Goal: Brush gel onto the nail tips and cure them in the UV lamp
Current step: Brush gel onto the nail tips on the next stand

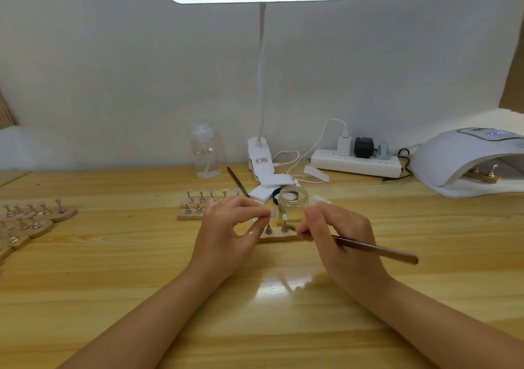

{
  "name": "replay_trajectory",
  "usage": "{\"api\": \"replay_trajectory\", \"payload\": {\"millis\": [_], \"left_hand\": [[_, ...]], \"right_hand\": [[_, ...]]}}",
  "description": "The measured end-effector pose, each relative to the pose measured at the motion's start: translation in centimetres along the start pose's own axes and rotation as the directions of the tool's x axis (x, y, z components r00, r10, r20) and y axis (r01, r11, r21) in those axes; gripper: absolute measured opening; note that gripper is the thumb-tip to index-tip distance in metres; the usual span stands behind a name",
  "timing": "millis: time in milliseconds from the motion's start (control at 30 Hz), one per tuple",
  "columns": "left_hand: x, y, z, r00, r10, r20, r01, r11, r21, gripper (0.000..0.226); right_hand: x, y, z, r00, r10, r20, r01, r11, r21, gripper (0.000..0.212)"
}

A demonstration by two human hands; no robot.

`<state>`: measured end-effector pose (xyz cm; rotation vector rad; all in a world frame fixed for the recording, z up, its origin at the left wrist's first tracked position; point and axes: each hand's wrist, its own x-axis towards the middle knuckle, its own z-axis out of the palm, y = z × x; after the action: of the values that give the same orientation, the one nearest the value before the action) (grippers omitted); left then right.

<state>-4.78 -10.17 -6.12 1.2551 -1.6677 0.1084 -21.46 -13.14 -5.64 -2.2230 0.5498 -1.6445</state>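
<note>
Evidently mid-brushing: left hand [226,227] pinches a nail tip [272,213] on the desk stand [279,237], right hand [337,232] grips the brush [377,251]; next, steady strokes, then the UV lamp [465,159].

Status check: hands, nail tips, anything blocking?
Left hand pinches nail tip. Right hand holds brush. Jar close behind; nothing blocking.

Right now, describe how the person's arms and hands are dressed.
Both forearms are bare to the frame's edge: no sleeves show. The left hand and right hand wear no gloves, rings, watch or bracelets. The fingers have short nails without coloured polish.
</note>
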Motion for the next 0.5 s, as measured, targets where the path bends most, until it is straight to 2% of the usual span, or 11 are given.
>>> {"api": "replay_trajectory", "payload": {"millis": [133,333,500], "left_hand": [[0.03,-0.14,0.05,1.0,-0.004,-0.001,0.004,1.0,0.007,0.019],[0.05,-0.14,0.1,1.0,-0.002,0.003,0.002,1.0,0.003,0.02],[0.04,-0.11,0.08,1.0,0.003,0.017,-0.004,1.0,0.013,0.018]], "right_hand": [[0.14,0.05,0.04,1.0,-0.002,0.021,0.004,0.998,-0.068,0.027],[0.14,0.24,0.11,1.0,-0.015,0.014,0.016,0.996,-0.091,0.03],[-0.1,0.08,0.16,1.0,0.009,0.007,-0.009,0.999,-0.034,0.036]]}}
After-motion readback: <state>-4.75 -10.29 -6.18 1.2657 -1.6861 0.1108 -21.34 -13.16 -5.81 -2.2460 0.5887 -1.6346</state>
